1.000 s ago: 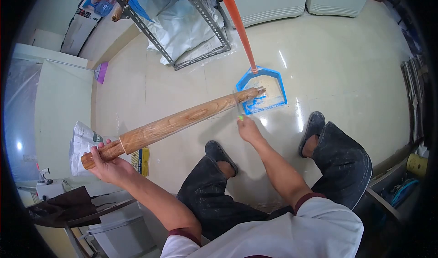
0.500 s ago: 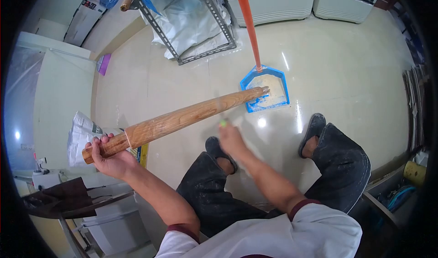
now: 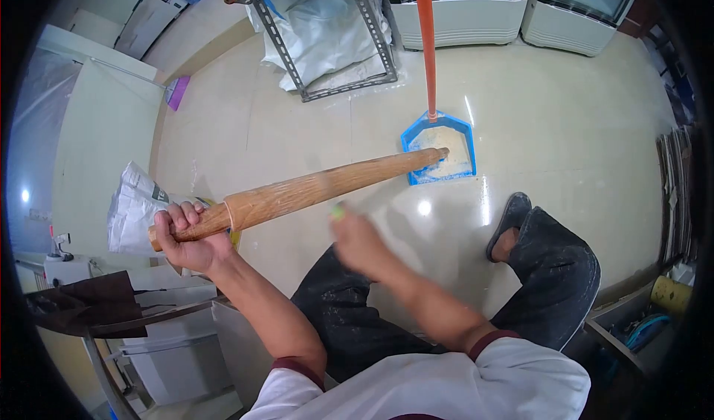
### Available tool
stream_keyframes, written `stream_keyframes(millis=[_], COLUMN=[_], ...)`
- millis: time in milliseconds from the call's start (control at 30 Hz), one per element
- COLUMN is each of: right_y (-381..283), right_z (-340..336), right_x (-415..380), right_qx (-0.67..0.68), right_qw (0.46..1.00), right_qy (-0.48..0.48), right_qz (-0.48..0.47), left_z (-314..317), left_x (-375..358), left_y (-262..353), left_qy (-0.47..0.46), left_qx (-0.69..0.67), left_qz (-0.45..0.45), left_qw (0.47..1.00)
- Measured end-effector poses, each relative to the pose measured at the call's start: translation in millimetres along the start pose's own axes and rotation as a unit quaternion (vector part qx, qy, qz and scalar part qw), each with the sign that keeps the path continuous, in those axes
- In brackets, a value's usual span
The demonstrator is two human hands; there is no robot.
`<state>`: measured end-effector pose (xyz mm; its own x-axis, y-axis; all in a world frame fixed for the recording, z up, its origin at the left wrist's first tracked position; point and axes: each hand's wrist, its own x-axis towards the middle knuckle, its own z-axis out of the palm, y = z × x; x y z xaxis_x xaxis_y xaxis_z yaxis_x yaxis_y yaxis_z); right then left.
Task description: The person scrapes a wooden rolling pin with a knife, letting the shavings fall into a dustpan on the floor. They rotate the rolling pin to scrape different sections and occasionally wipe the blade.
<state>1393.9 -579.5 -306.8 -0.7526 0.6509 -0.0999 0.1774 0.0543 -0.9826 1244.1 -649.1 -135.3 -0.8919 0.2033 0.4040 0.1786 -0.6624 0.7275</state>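
A large wooden rolling pin (image 3: 297, 192) slants across the view, its far end over a blue dustpan (image 3: 405, 143) on the floor. My left hand (image 3: 195, 245) is closed around the pin's near handle and holds it up. My right hand (image 3: 361, 243), smeared by motion, is closed just below the middle of the pin. A bright green bit (image 3: 338, 212) shows at its thumb side; it looks like part of a small tool, whose shape is too blurred to make out. Pale powder lies in the dustpan, and its orange handle (image 3: 426, 48) points away from me.
A metal rack (image 3: 346, 91) with white sacks stands ahead, with white glass-fronted cabinets (image 3: 461, 24) beside it. A white bag (image 3: 134, 215) is behind my left hand. Flattened cardboard (image 3: 675, 197) leans at the right. A purple broom head (image 3: 177, 93) is at far left.
My right hand has moved left and slightly down along the pin. My left hand and the pin's handle have shifted a little up and right. The camera view has also tilted slightly.
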Motion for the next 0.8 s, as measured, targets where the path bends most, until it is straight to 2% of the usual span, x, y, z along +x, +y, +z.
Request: stream_keyframes(millis=[33, 67, 133, 200, 267, 333, 367, 400, 500, 567, 667, 733, 800], right_y=[-34.1, -85.3, -84.5, -37.7, 42.2, 130.4, 137.0, 133.4, 61.8, -26.6, -86.9, -93.3, -47.8], right_z=[4.6, -15.0, -3.2, 4.4, -10.4, -48.8, -68.9, -83.5, -60.4, -45.4, -11.8, -9.6, -14.6], right_x=[-12.2, -21.6, -20.3, -12.7, 0.4, 11.2, 5.5, 6.9, -4.1, -15.2, -31.6, -34.9, -25.8], right_qx=[-0.024, -0.009, 0.001, -0.035, -0.066, -0.086, -0.129, -0.173, -0.165, -0.189, -0.125, -0.108, -0.092], right_qw=[0.998, 0.993, 0.995, 0.999, 0.996, 0.978, 0.972, 0.963, 0.981, 0.981, 0.986, 0.987, 0.995], right_qy=[-0.042, -0.114, -0.101, -0.012, 0.051, 0.114, 0.113, 0.116, 0.085, -0.035, -0.082, -0.097, -0.018], right_qz=[-0.039, -0.006, -0.011, -0.019, 0.023, 0.150, 0.164, 0.171, 0.056, 0.018, -0.076, -0.068, -0.033], left_z=[1.9, 2.3, -1.0, -4.5, -2.2, 1.1, 0.6, 0.7, -4.4, -0.7, 8.9, 7.1, 2.9], left_x=[0.0, -0.6, -0.4, -0.3, 3.0, 4.7, 4.1, 6.4, 0.5, -0.1, -4.6, -4.7, -4.1], left_y=[-0.6, -0.5, 0.1, 3.0, 7.3, 14.2, 16.4, 14.0, 15.3, 12.6, 10.8, 12.4, 12.6], left_qy=[0.009, 0.019, 0.003, 0.002, 0.013, 0.024, 0.030, 0.001, -0.054, -0.080, -0.055, -0.069, -0.074], left_qx=[0.003, 0.006, -0.001, 0.003, 0.016, 0.001, -0.008, -0.023, -0.041, -0.037, -0.029, -0.032, -0.031], left_qz=[0.004, 0.006, -0.001, -0.011, -0.022, -0.060, -0.082, -0.076, -0.056, -0.026, 0.001, -0.008, -0.015], left_qw=[1.000, 1.000, 1.000, 1.000, 1.000, 0.998, 0.996, 0.997, 0.996, 0.996, 0.998, 0.997, 0.997])
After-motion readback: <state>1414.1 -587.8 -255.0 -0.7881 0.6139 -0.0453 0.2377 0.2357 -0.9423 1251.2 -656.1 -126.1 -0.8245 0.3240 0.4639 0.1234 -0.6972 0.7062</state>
